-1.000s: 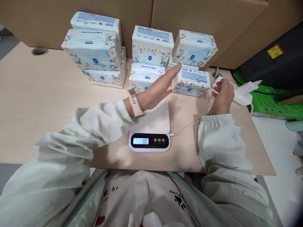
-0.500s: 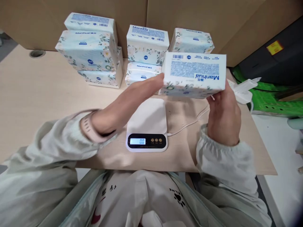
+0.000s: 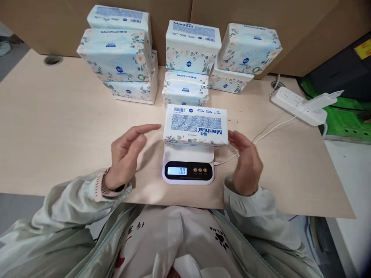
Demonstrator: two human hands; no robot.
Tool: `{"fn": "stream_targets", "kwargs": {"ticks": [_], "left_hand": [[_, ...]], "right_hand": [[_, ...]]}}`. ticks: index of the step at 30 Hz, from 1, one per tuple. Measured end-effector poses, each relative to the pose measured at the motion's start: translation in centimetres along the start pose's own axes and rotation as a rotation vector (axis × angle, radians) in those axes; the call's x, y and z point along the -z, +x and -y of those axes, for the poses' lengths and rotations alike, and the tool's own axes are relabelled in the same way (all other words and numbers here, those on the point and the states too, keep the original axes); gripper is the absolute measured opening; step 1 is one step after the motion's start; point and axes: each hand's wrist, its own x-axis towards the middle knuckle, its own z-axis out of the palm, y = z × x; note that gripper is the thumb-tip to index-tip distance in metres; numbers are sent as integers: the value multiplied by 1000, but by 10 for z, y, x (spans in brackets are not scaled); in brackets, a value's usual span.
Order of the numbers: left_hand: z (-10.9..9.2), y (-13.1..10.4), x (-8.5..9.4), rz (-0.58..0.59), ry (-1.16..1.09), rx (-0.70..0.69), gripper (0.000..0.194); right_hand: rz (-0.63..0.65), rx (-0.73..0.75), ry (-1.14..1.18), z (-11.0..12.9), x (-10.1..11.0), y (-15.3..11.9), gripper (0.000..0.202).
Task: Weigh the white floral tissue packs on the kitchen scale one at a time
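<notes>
A white and blue tissue pack (image 3: 196, 125) marked Manhua rests on the white digital scale (image 3: 188, 153), whose lit display reads 0.0. My left hand (image 3: 127, 154) is open to the left of the pack, its fingertips a small gap away. On the other side, my right hand (image 3: 246, 160) has its fingers stretched out along the pack's right end, holding nothing; whether the fingertips still touch it I cannot tell. The pack covers the rear of the scale's plate.
More tissue packs stand stacked behind the scale: a left stack (image 3: 116, 58), a middle stack (image 3: 193, 50) and a right stack (image 3: 249, 50), against cardboard (image 3: 162, 15). At right lies a white power strip (image 3: 298, 104), with a cable (image 3: 269, 129) running to the scale.
The tissue pack came down and leftward from the air onto the scale. My left hand let go and drew back left; my right hand loosened and moved left and down.
</notes>
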Motion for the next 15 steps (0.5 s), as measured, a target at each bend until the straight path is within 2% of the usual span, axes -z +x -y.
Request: {"fn": "stream_targets", "kwargs": {"ticks": [3,5,9,15], "left_hand": [[20,7,-2,-136,-94,-70,21],[29,9,-1,-183,-151,-46,21],[34,8,2,-192,-178,-15,24],[27,8,1,-210,-168,12,21]], "right_hand": [[-295,15,31,-2,1,11,32],[-372,-11,53,-1,3,17,31],[-348,-120,119,1,5,23,37],[-320,-169,108,1,3,23,41]]}}
